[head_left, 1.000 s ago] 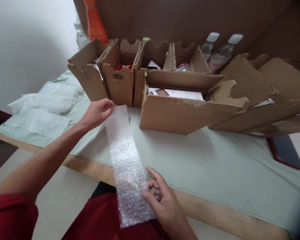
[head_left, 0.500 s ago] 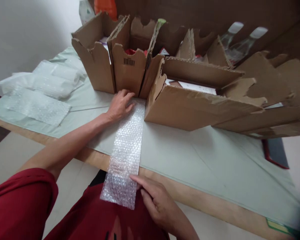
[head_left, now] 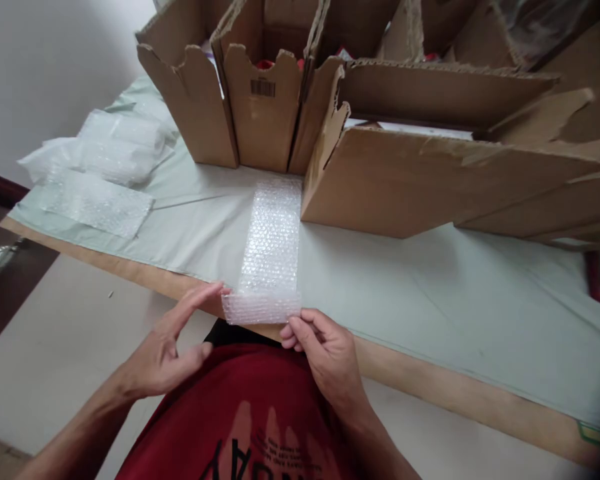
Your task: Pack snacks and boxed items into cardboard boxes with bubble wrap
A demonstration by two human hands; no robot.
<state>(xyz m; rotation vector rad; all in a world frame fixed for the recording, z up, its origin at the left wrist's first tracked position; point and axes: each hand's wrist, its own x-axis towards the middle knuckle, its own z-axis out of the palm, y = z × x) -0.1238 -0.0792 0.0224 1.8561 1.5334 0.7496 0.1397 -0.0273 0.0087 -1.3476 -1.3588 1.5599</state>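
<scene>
The right hand (head_left: 327, 350) pinches the folded wrap (head_left: 273, 243) at the near table edge (head_left: 405, 373), likely steadying it; the left hand (head_left: 173, 353) hovers spread.

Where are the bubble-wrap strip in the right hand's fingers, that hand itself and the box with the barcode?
Bubble-wrap strip (head_left: 273, 240): head view, middle of its long stretch.
Right hand (head_left: 325, 350): head view, middle of the hand.
Box with the barcode (head_left: 263, 127): head view, front wall.
</scene>
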